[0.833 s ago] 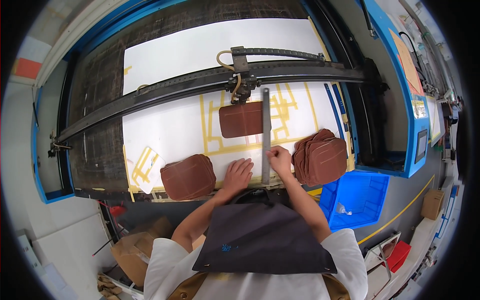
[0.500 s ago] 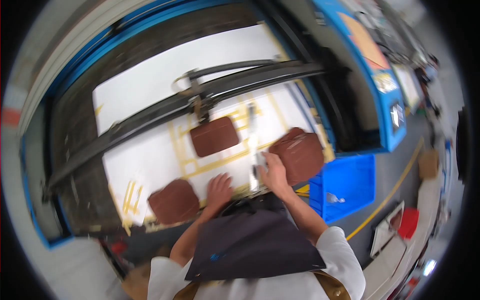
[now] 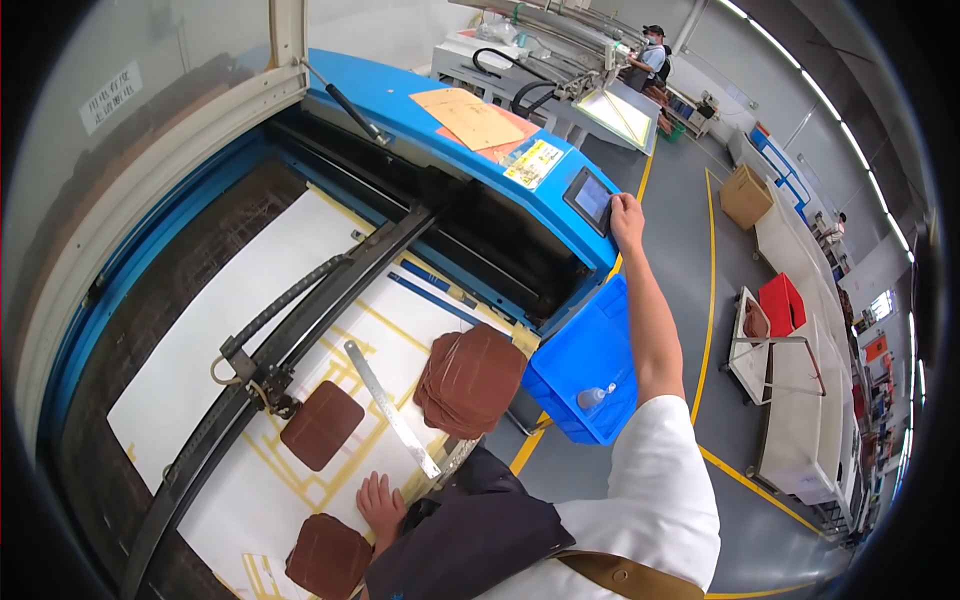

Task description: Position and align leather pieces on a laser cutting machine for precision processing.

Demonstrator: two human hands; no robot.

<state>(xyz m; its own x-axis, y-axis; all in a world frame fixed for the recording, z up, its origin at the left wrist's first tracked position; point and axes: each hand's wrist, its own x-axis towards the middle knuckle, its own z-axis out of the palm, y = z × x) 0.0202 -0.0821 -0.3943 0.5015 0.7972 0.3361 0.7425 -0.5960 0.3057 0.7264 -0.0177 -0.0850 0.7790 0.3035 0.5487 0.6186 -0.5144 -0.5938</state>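
My left hand [image 3: 382,506] lies flat with fingers spread on the white sheet [image 3: 215,290] of the machine bed, close to a small pile of brown rounded pieces [image 3: 329,556]. Stretched out to the right, my right hand [image 3: 627,222] has its fingers curled at the edge of the control panel [image 3: 590,200] with its small screen. A single brown piece [image 3: 322,426] lies by the machine head [image 3: 272,392] amid yellow tape strips. A metal ruler [image 3: 392,409] lies between that piece and a bigger stack of brown pieces [image 3: 472,381].
A black gantry beam [image 3: 300,340] spans the bed of the blue machine. Below the panel stands a blue bin [image 3: 567,345] with a clear bottle [image 3: 596,396] in it. A cart [image 3: 752,345] with a red container [image 3: 781,305] stands to the right. A person [image 3: 652,60] works far off.
My right hand has left the larger brown stack and reached right to the control panel. My left hand stays on the sheet. The view has turned to the right.
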